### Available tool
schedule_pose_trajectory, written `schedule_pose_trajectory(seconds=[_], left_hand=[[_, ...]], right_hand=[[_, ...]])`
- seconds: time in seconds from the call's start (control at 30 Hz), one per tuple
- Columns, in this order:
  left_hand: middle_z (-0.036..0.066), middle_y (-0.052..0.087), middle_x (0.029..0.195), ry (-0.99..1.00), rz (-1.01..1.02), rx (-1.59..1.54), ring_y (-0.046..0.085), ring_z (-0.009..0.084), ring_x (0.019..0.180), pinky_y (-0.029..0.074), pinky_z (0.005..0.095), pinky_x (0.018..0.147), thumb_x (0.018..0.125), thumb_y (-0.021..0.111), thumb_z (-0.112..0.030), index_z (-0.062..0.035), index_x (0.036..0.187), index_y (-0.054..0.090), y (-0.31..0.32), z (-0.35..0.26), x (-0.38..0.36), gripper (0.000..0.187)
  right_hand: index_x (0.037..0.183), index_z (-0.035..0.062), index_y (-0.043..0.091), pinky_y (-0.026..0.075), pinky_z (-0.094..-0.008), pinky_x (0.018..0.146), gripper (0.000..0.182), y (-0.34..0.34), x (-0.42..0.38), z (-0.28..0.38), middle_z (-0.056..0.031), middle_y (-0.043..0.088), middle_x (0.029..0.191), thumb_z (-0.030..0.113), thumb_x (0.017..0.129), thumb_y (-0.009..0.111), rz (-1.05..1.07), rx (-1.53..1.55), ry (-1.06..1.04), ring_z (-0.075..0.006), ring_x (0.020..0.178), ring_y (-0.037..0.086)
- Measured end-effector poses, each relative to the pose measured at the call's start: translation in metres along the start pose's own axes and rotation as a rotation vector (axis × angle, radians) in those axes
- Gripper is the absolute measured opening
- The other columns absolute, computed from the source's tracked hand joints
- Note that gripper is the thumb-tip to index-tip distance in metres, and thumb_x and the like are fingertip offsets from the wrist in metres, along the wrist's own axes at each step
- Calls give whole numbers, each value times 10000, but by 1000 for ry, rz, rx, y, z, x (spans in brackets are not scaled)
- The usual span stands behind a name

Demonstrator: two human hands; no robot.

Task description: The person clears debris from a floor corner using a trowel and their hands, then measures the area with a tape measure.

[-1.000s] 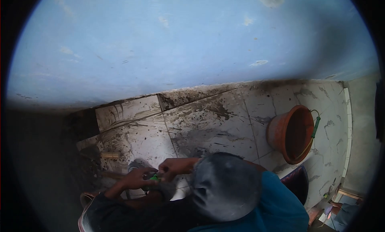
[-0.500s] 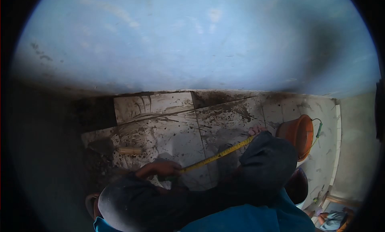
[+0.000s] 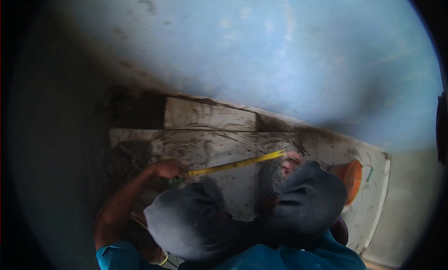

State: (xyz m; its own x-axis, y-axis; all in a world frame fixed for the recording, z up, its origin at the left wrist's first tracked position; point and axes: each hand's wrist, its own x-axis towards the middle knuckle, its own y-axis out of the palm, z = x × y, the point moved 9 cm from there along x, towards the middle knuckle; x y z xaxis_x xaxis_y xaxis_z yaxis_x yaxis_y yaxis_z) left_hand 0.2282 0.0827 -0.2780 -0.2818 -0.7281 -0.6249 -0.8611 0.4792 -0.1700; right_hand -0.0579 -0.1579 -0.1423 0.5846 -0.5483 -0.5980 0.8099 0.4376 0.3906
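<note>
My left hand (image 3: 169, 169) is closed around the case of a tape measure, which shows a little green under the fingers. The yellow blade of the tape measure (image 3: 233, 165) stretches out to the right above the dirty floor tiles, rising slightly. At its far end is my right hand (image 3: 291, 163), fingers bent at the blade's tip and somewhat blurred. My knees in grey trousers (image 3: 186, 223) are bent beneath the tape and hide part of the floor.
White tiles (image 3: 210, 115) smeared with wet mortar run along the pale blue wall (image 3: 261, 50). A dark gap without tile (image 3: 140, 109) lies at the far left. An orange bucket (image 3: 353, 181) stands at the right, with a dark container (image 3: 339, 231) partly visible below it.
The view has turned and shifted. My left hand has moved up and left with the tape case, clear of my knee. More of my right hand shows at the blade's end.
</note>
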Motion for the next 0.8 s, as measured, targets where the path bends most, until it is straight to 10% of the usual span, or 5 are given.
schedule_pose_trajectory(seconds=[0.07,0.13,0.57,0.8], left_hand=[[61,646,959,12,61,-102,582,189,949,443,330,819,865,567,-332,-70,1011,657,-9,9,-17,313],[51,642,936,-26,69,-420,594,156,923,454,306,804,865,575,-310,-67,1001,652,-11,-2,-42,289],[67,622,912,87,-253,-1261,615,163,837,492,292,767,883,583,-296,-1,998,603,5,-38,-113,317],[51,645,912,-373,-650,-879,584,134,827,449,268,756,873,571,-335,-55,995,662,14,-6,-201,318]], right_hand=[[982,62,543,478,-291,580,250,13,7,21,-53,562,737,66,766,669,108,-744,-246,-146,647,582],[928,46,554,467,-274,567,212,50,6,36,-48,557,737,66,754,673,161,-802,-229,-130,643,578],[971,-32,544,524,-322,717,150,203,41,2,-129,630,824,37,842,573,705,-640,224,-198,752,632],[1046,-19,544,510,-290,694,214,232,90,-72,-115,636,843,125,891,570,922,-680,390,-173,774,626]])
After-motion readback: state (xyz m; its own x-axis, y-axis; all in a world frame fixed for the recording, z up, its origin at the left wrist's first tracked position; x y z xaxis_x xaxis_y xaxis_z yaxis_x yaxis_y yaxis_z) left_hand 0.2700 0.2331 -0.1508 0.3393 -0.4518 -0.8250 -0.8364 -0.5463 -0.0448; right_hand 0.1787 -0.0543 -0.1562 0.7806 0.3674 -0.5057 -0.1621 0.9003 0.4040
